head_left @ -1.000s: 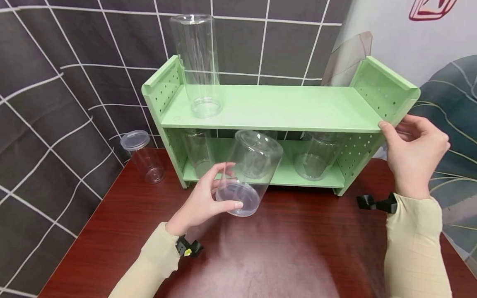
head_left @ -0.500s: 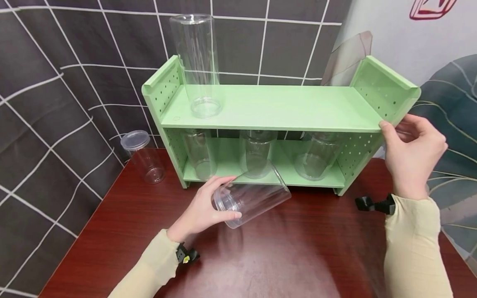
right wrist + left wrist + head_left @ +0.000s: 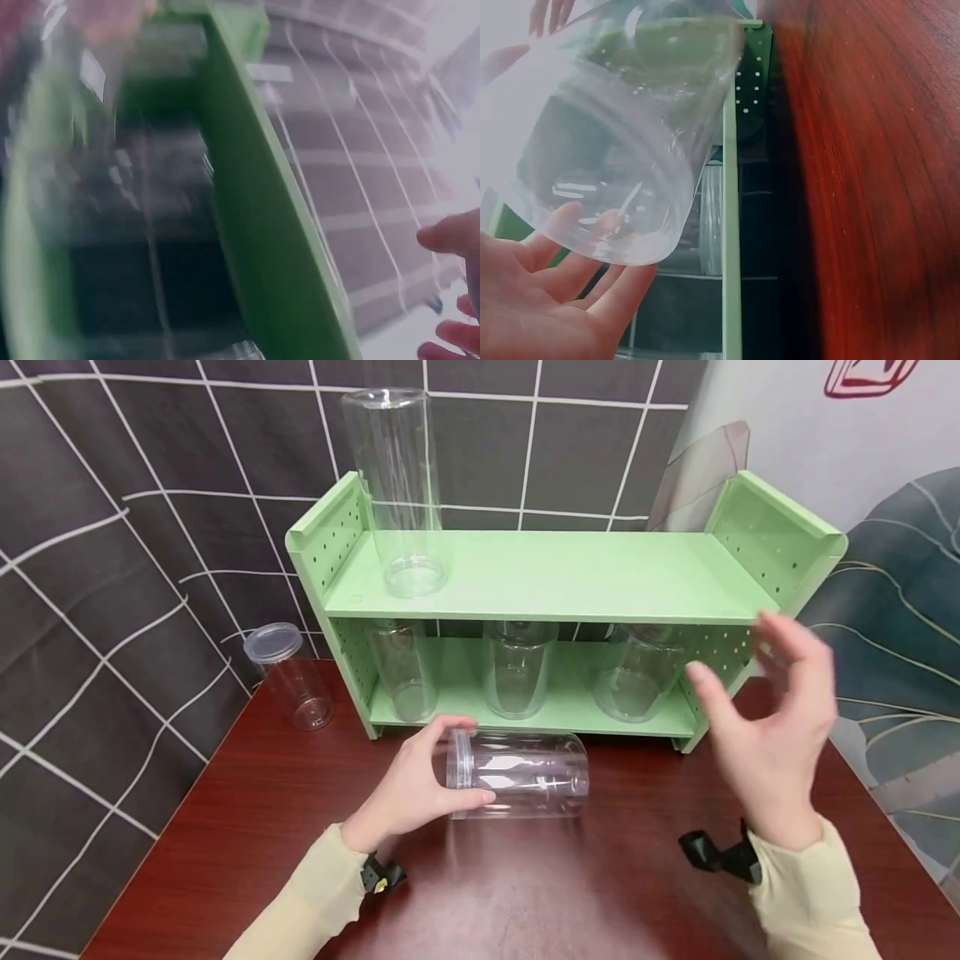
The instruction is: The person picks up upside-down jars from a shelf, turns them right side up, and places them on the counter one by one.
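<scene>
A clear plastic jar (image 3: 528, 772) lies on its side in the air or on the table, in front of the green shelf; I cannot tell which. My left hand (image 3: 408, 785) grips its ringed left end, thumb in front and fingers behind. In the left wrist view the fingers (image 3: 630, 296) curve under the round end of the jar (image 3: 600, 172). My right hand (image 3: 783, 735) hangs before the right side of the shelf, thumb and fingers spread with nothing between them. The right wrist view is blurred, with the right hand (image 3: 457, 285) at its edge.
The green two-tier shelf (image 3: 570, 572) stands at the back of the red-brown table (image 3: 570, 893). A tall clear jar (image 3: 401, 493) is on top; three clear containers (image 3: 517, 681) stand below. Left of the shelf is a lidded jar (image 3: 288, 681).
The left hand has tipped the jar from nearly upright to level, its free end swinging right and down. My right hand has left the shelf's right side and come left and nearer.
</scene>
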`<state>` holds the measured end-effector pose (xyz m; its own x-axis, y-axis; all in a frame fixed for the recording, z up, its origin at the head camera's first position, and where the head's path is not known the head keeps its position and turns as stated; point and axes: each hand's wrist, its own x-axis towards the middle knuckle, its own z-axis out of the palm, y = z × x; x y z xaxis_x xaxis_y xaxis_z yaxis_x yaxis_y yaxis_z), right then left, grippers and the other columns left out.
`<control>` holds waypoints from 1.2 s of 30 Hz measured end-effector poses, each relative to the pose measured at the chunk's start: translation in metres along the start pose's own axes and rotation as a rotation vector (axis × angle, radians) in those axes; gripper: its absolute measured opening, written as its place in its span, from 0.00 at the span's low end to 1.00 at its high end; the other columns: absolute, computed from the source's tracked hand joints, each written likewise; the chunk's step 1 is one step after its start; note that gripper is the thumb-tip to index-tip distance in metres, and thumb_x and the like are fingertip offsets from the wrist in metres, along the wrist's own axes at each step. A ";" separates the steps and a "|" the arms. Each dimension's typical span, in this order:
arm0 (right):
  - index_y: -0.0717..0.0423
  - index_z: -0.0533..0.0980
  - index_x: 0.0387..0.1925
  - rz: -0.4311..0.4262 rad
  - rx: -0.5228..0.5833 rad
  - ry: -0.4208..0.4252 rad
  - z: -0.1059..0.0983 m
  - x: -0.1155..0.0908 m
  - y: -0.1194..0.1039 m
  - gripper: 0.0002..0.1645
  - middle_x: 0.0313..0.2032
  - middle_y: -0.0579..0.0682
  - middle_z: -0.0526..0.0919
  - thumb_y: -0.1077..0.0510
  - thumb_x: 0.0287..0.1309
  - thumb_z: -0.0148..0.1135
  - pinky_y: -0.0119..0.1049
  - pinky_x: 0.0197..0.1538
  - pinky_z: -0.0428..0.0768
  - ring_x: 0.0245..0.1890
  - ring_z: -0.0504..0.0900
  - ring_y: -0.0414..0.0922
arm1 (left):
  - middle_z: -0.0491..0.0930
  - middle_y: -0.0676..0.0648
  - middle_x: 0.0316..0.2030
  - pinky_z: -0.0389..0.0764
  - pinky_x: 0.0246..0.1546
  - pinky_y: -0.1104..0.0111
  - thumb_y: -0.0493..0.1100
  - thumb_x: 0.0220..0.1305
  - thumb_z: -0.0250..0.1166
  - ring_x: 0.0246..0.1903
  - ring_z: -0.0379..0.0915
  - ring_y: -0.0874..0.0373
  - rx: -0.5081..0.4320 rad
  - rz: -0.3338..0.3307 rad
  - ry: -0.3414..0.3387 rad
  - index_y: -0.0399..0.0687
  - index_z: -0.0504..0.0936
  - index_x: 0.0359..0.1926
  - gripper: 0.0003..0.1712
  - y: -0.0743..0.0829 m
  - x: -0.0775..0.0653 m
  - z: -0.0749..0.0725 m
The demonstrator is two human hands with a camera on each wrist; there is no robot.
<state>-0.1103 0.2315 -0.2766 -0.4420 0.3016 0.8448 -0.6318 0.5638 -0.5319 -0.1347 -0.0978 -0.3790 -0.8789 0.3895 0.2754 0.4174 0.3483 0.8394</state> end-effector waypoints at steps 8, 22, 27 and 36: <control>0.59 0.68 0.71 -0.079 -0.013 -0.637 0.023 -0.063 0.006 0.52 0.67 0.53 0.73 0.39 0.52 0.77 0.42 0.71 0.66 0.66 0.71 0.51 | 0.76 0.59 0.51 0.78 0.52 0.57 0.57 0.40 0.85 0.50 0.72 0.58 0.124 0.058 0.022 0.60 0.72 0.62 0.47 0.012 0.002 0.009; 0.45 0.60 0.77 -0.001 -0.230 -0.951 0.038 -0.116 0.013 0.70 0.68 0.44 0.72 0.31 0.33 0.84 0.47 0.61 0.77 0.64 0.72 0.44 | 0.75 0.61 0.55 0.76 0.53 0.62 0.58 0.38 0.85 0.55 0.65 0.65 0.260 0.244 0.022 0.55 0.75 0.62 0.48 0.027 0.008 0.019; 0.47 0.63 0.75 -0.018 -0.242 -0.953 0.039 -0.119 0.015 0.69 0.64 0.43 0.75 0.31 0.32 0.84 0.48 0.57 0.79 0.61 0.75 0.44 | 0.75 0.61 0.58 0.75 0.55 0.63 0.62 0.42 0.83 0.57 0.66 0.64 0.265 0.307 0.008 0.57 0.75 0.63 0.47 0.029 0.010 0.023; 0.47 0.67 0.72 0.039 -0.269 -0.932 0.036 -0.120 0.019 0.66 0.60 0.41 0.78 0.30 0.30 0.84 0.48 0.52 0.82 0.55 0.79 0.42 | 0.75 0.58 0.63 0.72 0.63 0.57 0.56 0.51 0.81 0.63 0.69 0.61 0.088 0.292 0.079 0.59 0.74 0.69 0.44 0.030 0.011 0.003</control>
<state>-0.0923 0.1782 -0.3905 -0.8599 -0.3410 0.3798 -0.4904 0.7582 -0.4296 -0.1309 -0.0808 -0.3524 -0.7328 0.4179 0.5370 0.6699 0.3050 0.6769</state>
